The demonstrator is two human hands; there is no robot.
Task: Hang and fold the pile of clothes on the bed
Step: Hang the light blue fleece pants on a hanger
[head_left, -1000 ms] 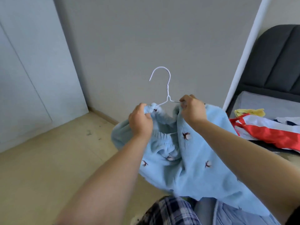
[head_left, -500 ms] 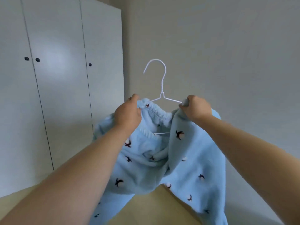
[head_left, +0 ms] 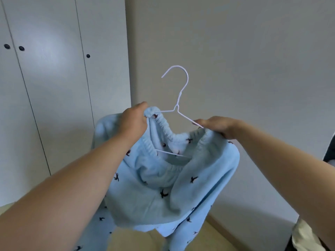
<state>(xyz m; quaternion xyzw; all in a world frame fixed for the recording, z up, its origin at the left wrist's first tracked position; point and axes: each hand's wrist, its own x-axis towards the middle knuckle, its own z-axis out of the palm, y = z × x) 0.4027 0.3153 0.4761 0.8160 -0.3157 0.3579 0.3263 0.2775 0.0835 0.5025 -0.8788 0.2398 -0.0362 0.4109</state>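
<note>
Vs half a second back: hands are wider apart, the right hand point(head_left: 219, 126) sits lower and further out along the wire, and more of both sloping arms of the hanger point(head_left: 179, 96) is exposed. The waistband point(head_left: 168, 131) is pulled into a wider open loop, with the hanger's bottom bar now showing inside it. Camera aim is about the same, wardrobe point(head_left: 54, 87) on the left, though the floor point(head_left: 136, 241) shows less. Left hand point(head_left: 134, 120): fingers curled tight, clamping a bunched wad of waistband right at the left tip of the hanger; the thumb side is hidden, so I can't tell whether it also grips the wire. Right hand: seen from the back, fingers folded down over the waistband edge, one fingertip point(head_left: 198, 122) stretched along the right wire arm and touching it; the rest of the grip is under the hand, not visible. The pants point(head_left: 154, 196) are light blue fleece with small dark motifs. They hang below and between both hands, the waistband strung from one fist to the other, the legs dropping past the bottom edge of frame. The hanger hook points up and left, above the hands and free of everything, with plain grey wall point(head_left: 235, 51) behind it. The wardrobe doors are shut, dark knobs point(head_left: 21, 48) visible.
</note>
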